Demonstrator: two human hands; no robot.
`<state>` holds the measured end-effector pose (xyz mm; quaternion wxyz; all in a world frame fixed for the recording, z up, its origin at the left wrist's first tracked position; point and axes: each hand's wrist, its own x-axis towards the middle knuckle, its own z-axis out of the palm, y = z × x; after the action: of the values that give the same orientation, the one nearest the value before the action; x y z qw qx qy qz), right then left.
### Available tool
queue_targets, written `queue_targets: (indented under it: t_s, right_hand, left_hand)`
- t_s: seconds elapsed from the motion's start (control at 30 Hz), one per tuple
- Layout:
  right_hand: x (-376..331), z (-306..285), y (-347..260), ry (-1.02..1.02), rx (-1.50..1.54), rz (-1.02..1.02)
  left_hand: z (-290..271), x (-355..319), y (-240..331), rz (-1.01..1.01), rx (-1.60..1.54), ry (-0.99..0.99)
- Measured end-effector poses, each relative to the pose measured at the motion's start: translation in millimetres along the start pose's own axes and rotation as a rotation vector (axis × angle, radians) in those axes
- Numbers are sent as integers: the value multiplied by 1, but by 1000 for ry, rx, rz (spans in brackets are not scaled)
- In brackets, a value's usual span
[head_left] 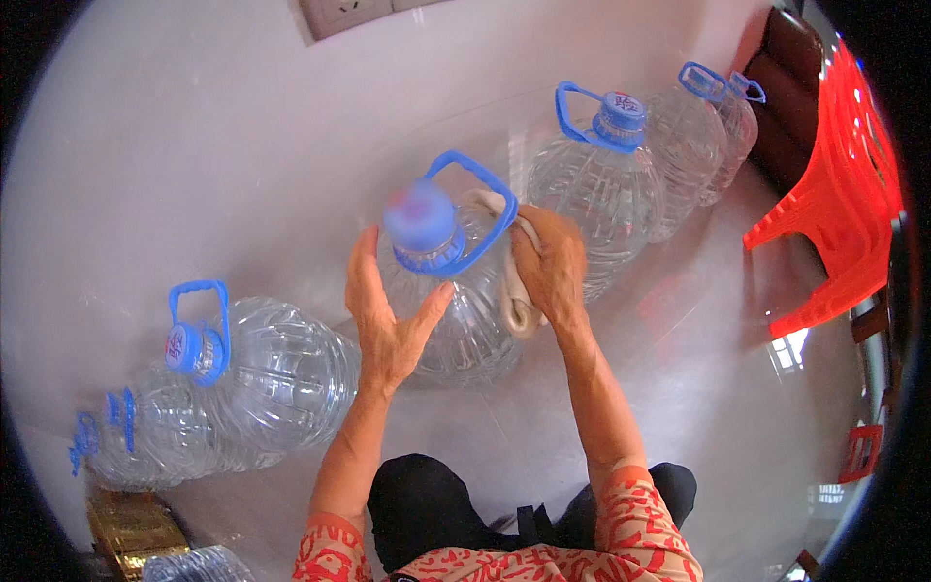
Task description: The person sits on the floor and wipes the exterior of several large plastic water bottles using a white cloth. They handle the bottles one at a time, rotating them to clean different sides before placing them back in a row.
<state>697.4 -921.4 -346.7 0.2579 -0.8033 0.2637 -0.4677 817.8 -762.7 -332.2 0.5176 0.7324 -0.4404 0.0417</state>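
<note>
In front of me stands a large clear plastic bottle point(461, 335) with a blue cap, blurred at the top, and a raised blue carrying handle. Thumb and fingers of my left hand point(386, 335) are spread round its left shoulder and hold it below the cap. My right hand point(555, 267) is closed on a folded beige cloth point(519, 306), which lies against the bottle's right side beside the handle. Part of the cloth passes behind the handle. My right fingertips are mostly hidden by the cloth and the bottle.
To the right, another capped bottle point(592, 189) stands close by, with more bottles point(684, 145) behind it. Several bottles point(281, 373) are at the left. A red plastic stool point(839, 194) is at far right. A wall socket point(349, 10) shows at the top.
</note>
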Motion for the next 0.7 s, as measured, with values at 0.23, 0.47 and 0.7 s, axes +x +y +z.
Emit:
queue_targets:
  t_s: [0.23, 0.47, 0.7]
  right_hand:
    - [17, 4, -6, -302, 145, -159]
    - [4, 6, 26, -181, 238, 191]
    - [-38, 10, 59, -72, 452, 414]
  left_hand:
    - [22, 29, 14, -136, -227, 59]
    - [34, 26, 14, -86, -165, 117]
    - [21, 21, 19, -130, -178, 104]
